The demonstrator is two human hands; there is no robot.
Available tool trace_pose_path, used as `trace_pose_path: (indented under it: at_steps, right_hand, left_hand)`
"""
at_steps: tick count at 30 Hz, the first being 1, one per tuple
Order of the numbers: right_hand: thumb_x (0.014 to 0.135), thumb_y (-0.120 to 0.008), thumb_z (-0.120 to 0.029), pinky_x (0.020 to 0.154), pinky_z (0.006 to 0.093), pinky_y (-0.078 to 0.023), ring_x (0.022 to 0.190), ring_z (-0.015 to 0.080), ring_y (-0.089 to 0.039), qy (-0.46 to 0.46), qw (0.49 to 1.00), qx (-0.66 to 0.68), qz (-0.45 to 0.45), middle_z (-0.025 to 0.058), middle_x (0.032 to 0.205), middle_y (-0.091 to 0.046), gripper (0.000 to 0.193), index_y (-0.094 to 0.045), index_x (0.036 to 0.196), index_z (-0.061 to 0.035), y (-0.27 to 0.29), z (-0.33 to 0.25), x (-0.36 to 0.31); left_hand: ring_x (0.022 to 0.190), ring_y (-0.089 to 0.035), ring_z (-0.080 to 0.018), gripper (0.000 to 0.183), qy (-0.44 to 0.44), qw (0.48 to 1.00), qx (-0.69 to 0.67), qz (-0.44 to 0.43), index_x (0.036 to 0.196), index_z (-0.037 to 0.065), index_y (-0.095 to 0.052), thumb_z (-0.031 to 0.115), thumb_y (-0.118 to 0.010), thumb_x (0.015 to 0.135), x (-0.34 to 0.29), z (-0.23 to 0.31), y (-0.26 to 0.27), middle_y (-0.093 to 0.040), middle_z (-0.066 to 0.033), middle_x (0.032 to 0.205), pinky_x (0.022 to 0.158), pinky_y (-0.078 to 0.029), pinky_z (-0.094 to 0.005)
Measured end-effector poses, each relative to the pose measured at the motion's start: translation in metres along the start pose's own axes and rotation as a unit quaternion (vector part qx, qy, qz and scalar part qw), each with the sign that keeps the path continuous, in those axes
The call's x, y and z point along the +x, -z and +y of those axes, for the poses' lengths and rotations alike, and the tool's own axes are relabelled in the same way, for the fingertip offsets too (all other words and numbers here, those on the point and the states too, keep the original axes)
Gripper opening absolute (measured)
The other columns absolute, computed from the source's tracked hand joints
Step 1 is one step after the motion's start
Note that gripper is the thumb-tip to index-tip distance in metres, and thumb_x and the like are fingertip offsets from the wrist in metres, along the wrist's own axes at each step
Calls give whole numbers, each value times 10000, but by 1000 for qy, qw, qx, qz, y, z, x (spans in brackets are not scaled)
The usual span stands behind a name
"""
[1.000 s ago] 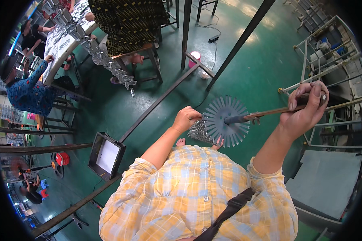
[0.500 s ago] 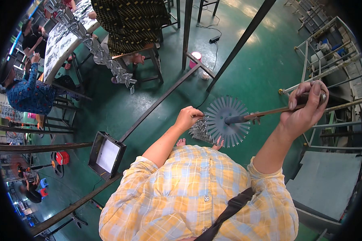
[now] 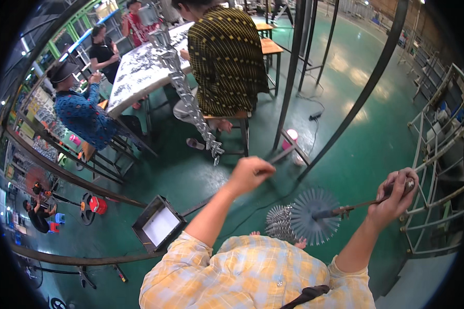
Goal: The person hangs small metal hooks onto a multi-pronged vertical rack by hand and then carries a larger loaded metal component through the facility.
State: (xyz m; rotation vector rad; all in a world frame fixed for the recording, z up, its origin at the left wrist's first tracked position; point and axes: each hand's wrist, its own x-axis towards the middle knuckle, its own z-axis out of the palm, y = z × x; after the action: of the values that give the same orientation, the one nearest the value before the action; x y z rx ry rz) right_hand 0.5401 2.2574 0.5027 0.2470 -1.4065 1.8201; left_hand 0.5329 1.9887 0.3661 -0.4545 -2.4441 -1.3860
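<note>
My right hand is wrapped round the dark end of a brown handle. That handle runs left to the hub of a grey, flat slotted disc, whose rim is cut into many narrow teeth. Beside the disc's left edge hangs a cluster of small silvery metal pieces. Higher up and apart from the disc, my left hand has its fingers curled together. Whatever they may pinch is too small or hidden. A hanging strand of shiny metal pieces ends a little above and left of that hand.
A black tray with a white bottom stands on the left by dark metal bars. Dark uprights rise ahead, near a pink container. Co-workers sit round a white table at the far left. Metal racks line the right.
My left hand has left the disc's edge and moved up and away, toward the hanging strand. My right hand still grips the handle. The view has tilted up, showing more of the table.
</note>
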Motion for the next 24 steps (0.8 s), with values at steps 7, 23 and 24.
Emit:
trace_pose_path:
  at_steps: [7, 23, 24]
  right_hand:
    - [817, -520, -131, 322, 149, -194, 398, 28, -295, -14, 1000, -22, -7, 29, 601, -403, 139, -441, 860, -25, 0, 4, -1]
    - [819, -515, -118, 330, 144, -216, 453, 29, -329, -21, 999, -20, -23, 24, 626, -422, 127, -434, 857, -29, 12, 4, -4]
    - [819, -515, -118, 330, 144, -216, 453, 29, -329, -21, 999, -20, -23, 24, 626, -422, 127, -434, 857, -29, 13, 4, -4]
  left_hand:
    - [554, -508, -64, 115, -175, 821, 252, 482, 825, 60, -657, 59, -649, 710, 84, 122, 171, -619, -17, 701, 508, -387, -194]
    - [662, -608, -247, 238, -48, 612, 549, 567, 832, 243, -664, 430, -613, 695, 176, 146, 266, -629, -42, 690, 563, -466, -334]
    - [661, -610, -248, 206, -51, 604, 553, 572, 831, 254, -662, 408, -602, 709, 176, 145, 268, -632, -45, 696, 558, -467, -334]
